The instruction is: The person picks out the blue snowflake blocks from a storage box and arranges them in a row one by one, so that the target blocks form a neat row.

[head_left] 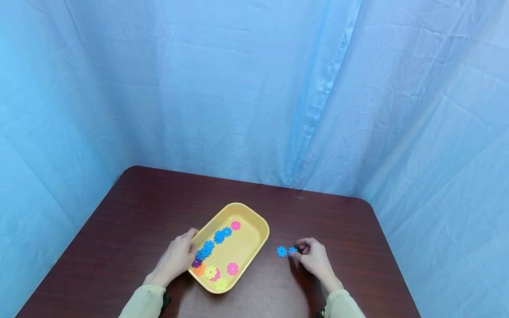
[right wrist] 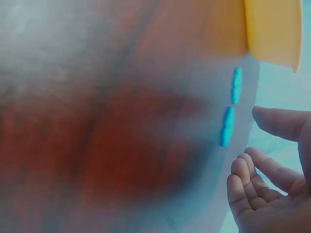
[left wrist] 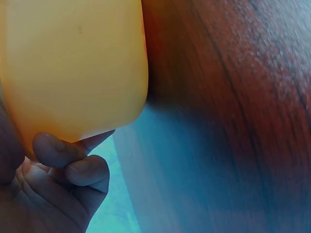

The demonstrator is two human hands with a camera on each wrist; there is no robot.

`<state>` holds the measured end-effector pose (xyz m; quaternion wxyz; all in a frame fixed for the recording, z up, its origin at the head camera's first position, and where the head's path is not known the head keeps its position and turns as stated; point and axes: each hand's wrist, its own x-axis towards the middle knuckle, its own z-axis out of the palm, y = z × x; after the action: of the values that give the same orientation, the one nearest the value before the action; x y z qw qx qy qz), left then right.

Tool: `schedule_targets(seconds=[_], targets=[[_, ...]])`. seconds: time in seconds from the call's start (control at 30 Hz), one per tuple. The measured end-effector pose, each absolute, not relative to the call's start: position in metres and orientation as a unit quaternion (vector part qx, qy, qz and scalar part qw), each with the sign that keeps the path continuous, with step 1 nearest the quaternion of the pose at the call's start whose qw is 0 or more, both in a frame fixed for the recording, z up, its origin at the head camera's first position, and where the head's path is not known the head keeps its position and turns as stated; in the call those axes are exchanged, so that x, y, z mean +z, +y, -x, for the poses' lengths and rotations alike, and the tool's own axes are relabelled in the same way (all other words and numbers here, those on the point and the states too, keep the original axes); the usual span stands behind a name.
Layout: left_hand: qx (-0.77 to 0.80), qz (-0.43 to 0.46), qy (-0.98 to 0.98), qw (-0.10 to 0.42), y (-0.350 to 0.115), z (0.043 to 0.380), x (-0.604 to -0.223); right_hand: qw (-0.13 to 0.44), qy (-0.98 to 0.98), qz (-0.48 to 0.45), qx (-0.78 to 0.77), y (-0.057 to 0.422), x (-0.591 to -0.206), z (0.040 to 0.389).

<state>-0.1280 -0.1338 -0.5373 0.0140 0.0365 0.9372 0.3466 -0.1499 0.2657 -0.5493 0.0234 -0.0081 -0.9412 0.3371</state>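
My left hand point(head_left: 176, 257) grips the left side of a yellow plastic tray point(head_left: 240, 248), its fingers curled at the wall in the left wrist view. Inside lie notched, snowflake-like plastic discs: a run of blue discs point(head_left: 208, 246) along the left side, pink, yellow and orange ones, and a purple disc point(head_left: 197, 262). To the tray's right, two blue discs stand close together on the table: a left disc point(head_left: 282, 251) and a right disc point(head_left: 292, 251). My right hand point(head_left: 317, 259) hovers at the right disc, thumb and fingers apart around nothing in the right wrist view.
The dark brown wooden table point(head_left: 338, 221) has rounded far corners. Light blue curtains point(head_left: 222, 88) hang behind it and along both sides. A pale sleeve point(head_left: 145, 302) covers each forearm.
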Motion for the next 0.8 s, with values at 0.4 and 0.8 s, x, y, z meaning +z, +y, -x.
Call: schedule_targets(seconds=[0.4,0.8], targets=[[0.348,-0.034,0.937,0.015,-0.134,0.128,-0.538,0.021,-0.933,0.009,0.360,0.250,-0.520,0.164],[0.349,-0.037,0.936,0.012,-0.134,0.128,-0.538,0.030,-0.908,-0.005,0.418,0.215,-0.496,0.178]])
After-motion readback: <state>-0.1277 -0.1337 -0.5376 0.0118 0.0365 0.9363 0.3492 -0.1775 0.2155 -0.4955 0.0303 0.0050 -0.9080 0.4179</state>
